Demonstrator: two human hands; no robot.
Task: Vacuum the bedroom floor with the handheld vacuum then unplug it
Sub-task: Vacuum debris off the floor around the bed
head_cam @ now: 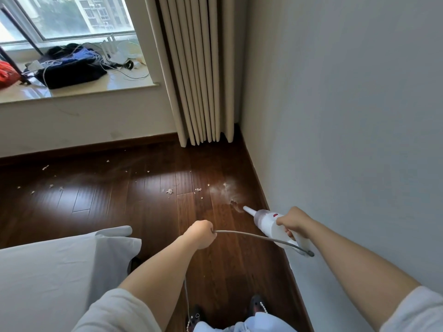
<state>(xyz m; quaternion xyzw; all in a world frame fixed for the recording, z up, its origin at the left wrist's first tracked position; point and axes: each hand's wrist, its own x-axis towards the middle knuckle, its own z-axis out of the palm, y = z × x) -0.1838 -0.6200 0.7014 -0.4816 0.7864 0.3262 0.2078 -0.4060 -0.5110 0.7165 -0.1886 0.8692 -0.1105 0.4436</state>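
My right hand [293, 221] grips the handle of a white handheld vacuum [268, 222], whose narrow nozzle points down-left at a small clump of debris and a dusty patch [225, 188] near the right wall. A grey power cord [251, 235] runs from the vacuum's rear to my left hand [201, 233], which is closed around it; the cord then drops toward my feet. The dark wooden floor [107, 200] carries scattered pale crumbs [169, 191], with more crumbs to the left near the window wall.
A bed corner with a grey sheet [60, 264] fills the lower left. Beige curtains [199, 68] hang into the room corner. The right wall [347, 116] stands close. A window sill [79, 89] holds a dark bag and tangled cables. My shoes [257, 305] show at the bottom.
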